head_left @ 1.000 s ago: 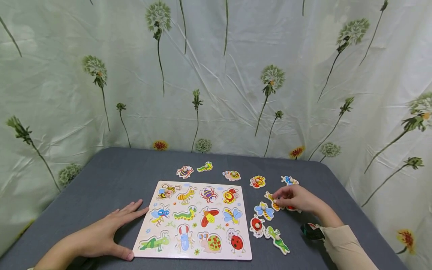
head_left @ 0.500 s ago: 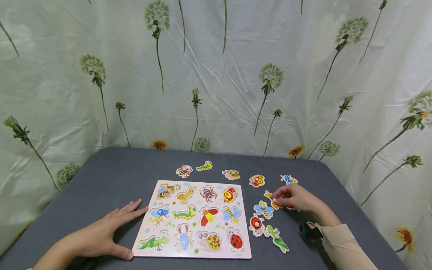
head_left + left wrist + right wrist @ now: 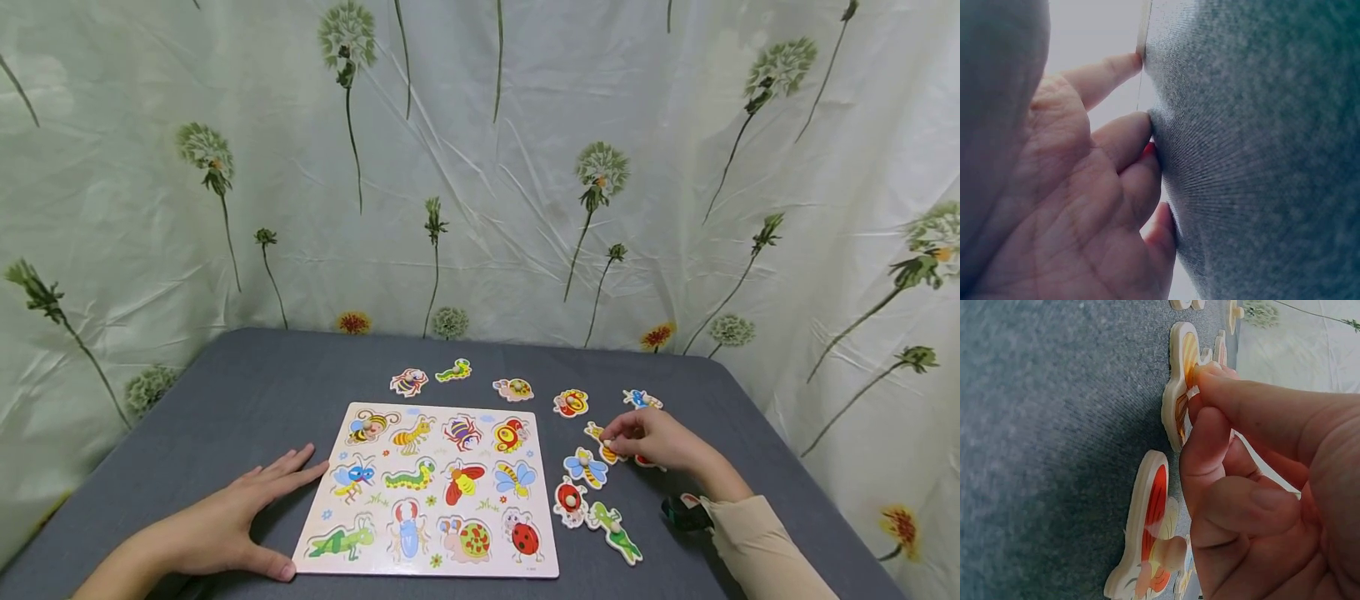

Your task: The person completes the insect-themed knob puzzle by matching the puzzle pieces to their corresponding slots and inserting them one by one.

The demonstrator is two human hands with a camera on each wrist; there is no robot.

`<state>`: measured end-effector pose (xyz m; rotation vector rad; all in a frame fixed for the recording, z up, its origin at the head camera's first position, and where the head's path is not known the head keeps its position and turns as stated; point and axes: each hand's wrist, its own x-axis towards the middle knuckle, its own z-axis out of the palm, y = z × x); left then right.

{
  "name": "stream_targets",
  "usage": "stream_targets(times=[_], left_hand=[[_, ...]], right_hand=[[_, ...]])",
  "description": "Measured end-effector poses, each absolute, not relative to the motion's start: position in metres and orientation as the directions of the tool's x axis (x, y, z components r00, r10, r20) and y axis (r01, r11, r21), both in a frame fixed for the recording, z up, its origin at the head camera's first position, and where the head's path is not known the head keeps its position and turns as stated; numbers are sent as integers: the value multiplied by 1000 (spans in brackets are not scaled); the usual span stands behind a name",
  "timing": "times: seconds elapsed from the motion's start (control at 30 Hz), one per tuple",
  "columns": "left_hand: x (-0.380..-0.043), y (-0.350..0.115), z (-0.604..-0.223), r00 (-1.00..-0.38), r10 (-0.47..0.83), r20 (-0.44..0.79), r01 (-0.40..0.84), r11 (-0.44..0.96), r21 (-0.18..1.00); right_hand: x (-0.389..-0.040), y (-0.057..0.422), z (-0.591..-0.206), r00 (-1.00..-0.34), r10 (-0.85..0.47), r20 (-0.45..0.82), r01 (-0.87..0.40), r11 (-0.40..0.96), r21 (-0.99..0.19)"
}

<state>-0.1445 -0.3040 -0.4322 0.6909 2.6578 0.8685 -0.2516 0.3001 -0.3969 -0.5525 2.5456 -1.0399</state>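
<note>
My left hand [image 3: 225, 517] lies with fingers spread at the left edge of a pink wooden puzzle board [image 3: 543, 550]. Its index fingertip and thumb touch that edge; the left wrist view shows the fingertips [image 3: 1135, 60] down on the grey cloth. To the right of the board, my right hand [image 3: 660, 442] pinches the small knob of a yellow-orange striped insect puzzle piece [image 3: 596, 432]. Seen from the right wrist, this striped piece [image 3: 1175, 387] stays on the cloth or very close to it. A red-winged piece [image 3: 1155, 512] lies nearby, partly hidden by the hand in the head view.
Around the right hand lie a blue-winged piece [image 3: 586, 468], a ladybug [image 3: 570, 502] and a grasshopper [image 3: 616, 533]. Behind the board are a spider [image 3: 408, 382], a caterpillar [image 3: 454, 371], a snail [image 3: 513, 389] and a butterfly [image 3: 571, 403]. A bee piece [image 3: 367, 427] sits in the board's upper-left recess.
</note>
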Motion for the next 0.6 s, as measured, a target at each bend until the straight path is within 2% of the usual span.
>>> stream_targets(times=[0.37,0.6], left_hand=[[-144,-305,-435,-848,526,-64,384,694,610],[-145,-303,-430,-858,506,-87,347,697,628]], right_hand=[[-254,295,-397,-874,-461,-152,-249,694,-676],[-254,293,-399,-879,-456,-137,-261,703,-662]])
